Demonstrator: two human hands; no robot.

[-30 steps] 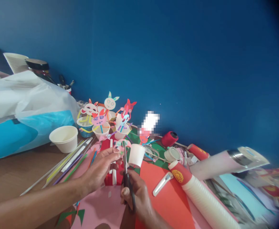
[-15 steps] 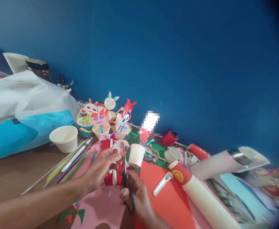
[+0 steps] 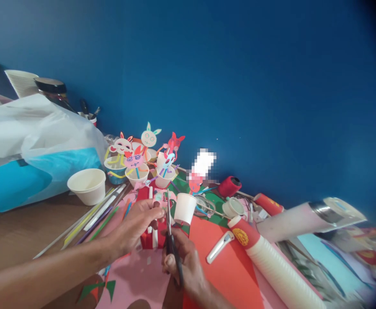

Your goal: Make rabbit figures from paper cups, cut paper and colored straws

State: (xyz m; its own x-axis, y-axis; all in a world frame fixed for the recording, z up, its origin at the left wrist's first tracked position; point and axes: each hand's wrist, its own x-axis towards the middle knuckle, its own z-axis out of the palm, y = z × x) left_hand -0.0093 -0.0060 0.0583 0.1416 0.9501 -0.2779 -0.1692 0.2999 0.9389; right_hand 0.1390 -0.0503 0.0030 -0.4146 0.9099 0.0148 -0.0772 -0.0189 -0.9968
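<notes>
My right hand (image 3: 184, 257) is closed on a pair of scissors (image 3: 171, 244), its fingers at the dark handles and the narrow blades pointing away from me. My left hand (image 3: 144, 221) pinches a small pale piece of paper (image 3: 157, 197) just left of the blades; fingers hide much of it. Beyond the hands, paper animal-face figures with bent coloured limbs stand in cups, among them a pink face (image 3: 134, 160) and a white rabbit face (image 3: 148, 138). Close to the scissors, a white paper cup (image 3: 185, 209) has a red paper figure (image 3: 195, 183) behind its rim.
An orange sheet (image 3: 226, 274) bears a white box cutter (image 3: 220, 247). Right of it lie a long stack of paper cups (image 3: 274, 266) and a red thread spool (image 3: 229, 186). On the left are an empty bowl (image 3: 87, 185), coloured sticks (image 3: 93, 223) and a plastic bag (image 3: 46, 128).
Both hands keep almost the same place and grip. The scissor blades have shifted very slightly, and the whole view has moved a little.
</notes>
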